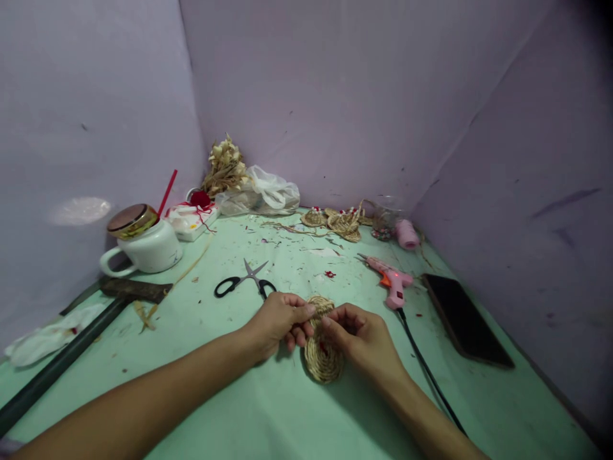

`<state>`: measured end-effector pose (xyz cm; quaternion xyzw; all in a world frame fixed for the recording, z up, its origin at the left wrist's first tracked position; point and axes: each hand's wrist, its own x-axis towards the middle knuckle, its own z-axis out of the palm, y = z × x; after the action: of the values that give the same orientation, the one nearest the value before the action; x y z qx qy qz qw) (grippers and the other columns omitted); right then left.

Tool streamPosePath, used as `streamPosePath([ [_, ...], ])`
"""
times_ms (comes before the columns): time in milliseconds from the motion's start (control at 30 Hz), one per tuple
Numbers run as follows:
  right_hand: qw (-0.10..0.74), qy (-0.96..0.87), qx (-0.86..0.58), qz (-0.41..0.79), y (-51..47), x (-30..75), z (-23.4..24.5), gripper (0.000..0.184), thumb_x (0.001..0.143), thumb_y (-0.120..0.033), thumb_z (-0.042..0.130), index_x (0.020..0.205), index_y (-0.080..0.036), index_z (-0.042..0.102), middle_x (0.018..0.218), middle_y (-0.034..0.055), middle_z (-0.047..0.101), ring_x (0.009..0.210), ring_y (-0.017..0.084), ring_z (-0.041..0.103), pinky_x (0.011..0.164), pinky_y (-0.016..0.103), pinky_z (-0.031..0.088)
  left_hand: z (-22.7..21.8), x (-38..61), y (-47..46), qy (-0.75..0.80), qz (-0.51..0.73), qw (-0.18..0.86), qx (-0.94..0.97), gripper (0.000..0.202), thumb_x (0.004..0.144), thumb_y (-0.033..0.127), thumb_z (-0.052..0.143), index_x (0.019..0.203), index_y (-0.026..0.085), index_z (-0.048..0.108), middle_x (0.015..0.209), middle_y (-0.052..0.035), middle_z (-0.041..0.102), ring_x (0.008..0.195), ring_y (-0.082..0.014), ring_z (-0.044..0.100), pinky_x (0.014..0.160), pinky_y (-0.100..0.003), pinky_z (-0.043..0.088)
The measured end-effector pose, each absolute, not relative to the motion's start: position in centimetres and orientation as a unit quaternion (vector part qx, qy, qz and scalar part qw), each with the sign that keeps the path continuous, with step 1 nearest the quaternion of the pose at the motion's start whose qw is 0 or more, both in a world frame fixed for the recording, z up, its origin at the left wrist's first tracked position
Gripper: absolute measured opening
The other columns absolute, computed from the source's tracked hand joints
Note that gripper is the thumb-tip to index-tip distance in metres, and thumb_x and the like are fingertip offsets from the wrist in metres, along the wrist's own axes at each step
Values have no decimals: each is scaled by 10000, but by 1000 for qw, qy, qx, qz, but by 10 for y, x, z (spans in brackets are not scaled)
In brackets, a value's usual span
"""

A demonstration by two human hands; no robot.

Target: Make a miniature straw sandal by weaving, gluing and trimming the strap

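A woven straw piece (324, 361), made of coiled braid in a figure-eight shape, is between my hands above the front middle of the table. My left hand (286, 319) grips its upper left edge between thumb and fingers. From the right, my right hand (359, 333) pinches at its narrow middle with thumb and forefinger. A small red spot shows on the lower coil. Whether my right fingertips also hold a fine thread is too small to tell. Black-handled scissors (249, 273) lie spread beyond my left hand.
To the right lie a pink glue gun (393, 281) with a black cord (428, 370) and a phone (467, 319). A hammer (138, 291) and a white mug (151, 248) are at left. Finished-looking straw pieces (343, 222), a plastic bag (271, 191) and dried flowers (226, 167) stand along the back.
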<state>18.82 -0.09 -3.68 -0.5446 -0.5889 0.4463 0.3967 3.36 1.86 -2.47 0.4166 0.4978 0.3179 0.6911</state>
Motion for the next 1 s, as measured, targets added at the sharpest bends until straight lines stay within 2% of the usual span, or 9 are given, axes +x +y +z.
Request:
streamPosePath([
  [467, 396, -584, -569, 422, -2, 186, -39, 130, 698, -282, 585, 639, -167, 573, 531, 3, 586, 490, 132, 528, 477, 242, 410, -31, 43, 14, 537, 356, 651, 401, 184, 738, 107, 494, 556, 135, 491, 385, 19, 523, 293, -69, 453, 260, -145, 324],
  [633, 404, -567, -564, 443, 0, 186, -39, 116, 679, -271, 598, 637, -166, 573, 537, 6, 593, 496, 133, 535, 483, 244, 417, -28, 41, 14, 527, 357, 661, 397, 179, 748, 162, 511, 573, 139, 480, 408, 9, 542, 304, -76, 472, 270, -151, 346],
  [833, 409, -550, -552, 474, 4, 190, -40, 138, 684, -275, 600, 616, -165, 552, 509, 0, 577, 461, 118, 509, 458, 236, 404, -26, 39, 10, 515, 370, 669, 388, 122, 745, 260, 530, 697, 162, 477, 427, 15, 562, 300, -98, 481, 243, -153, 316],
  [1000, 403, -550, -559, 471, 4, 189, -41, 137, 675, -281, 609, 634, -158, 563, 519, 2, 575, 471, 121, 512, 456, 236, 402, -27, 41, 11, 527, 376, 651, 396, 146, 724, 228, 559, 635, 155, 470, 429, 7, 564, 302, -87, 477, 258, -152, 331],
])
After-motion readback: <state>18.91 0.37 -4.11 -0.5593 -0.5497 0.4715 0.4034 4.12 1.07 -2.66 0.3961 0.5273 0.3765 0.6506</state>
